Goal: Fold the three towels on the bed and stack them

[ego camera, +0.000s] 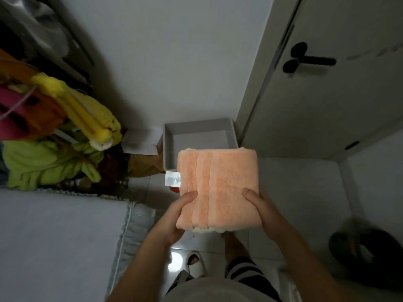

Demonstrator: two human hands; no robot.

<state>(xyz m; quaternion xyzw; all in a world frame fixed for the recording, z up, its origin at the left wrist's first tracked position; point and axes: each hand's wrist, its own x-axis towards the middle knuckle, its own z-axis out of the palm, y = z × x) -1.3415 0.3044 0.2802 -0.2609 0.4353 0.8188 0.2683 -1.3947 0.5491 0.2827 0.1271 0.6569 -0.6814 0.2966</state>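
A folded peach-orange towel with a white label on its left edge is held in the air over the floor, in front of me. A paler towel edge shows beneath it at the near side. My left hand grips the stack's near-left corner, thumb on top. My right hand grips the near-right corner, thumb on top as well. The bed with grey bedding lies to the lower left, apart from the towels.
An open grey box stands on the floor just beyond the towels, against the wall. Piled yellow, green and orange clothes sit at the left. A white door with a black handle is at the right. A dark round object lies at the lower right.
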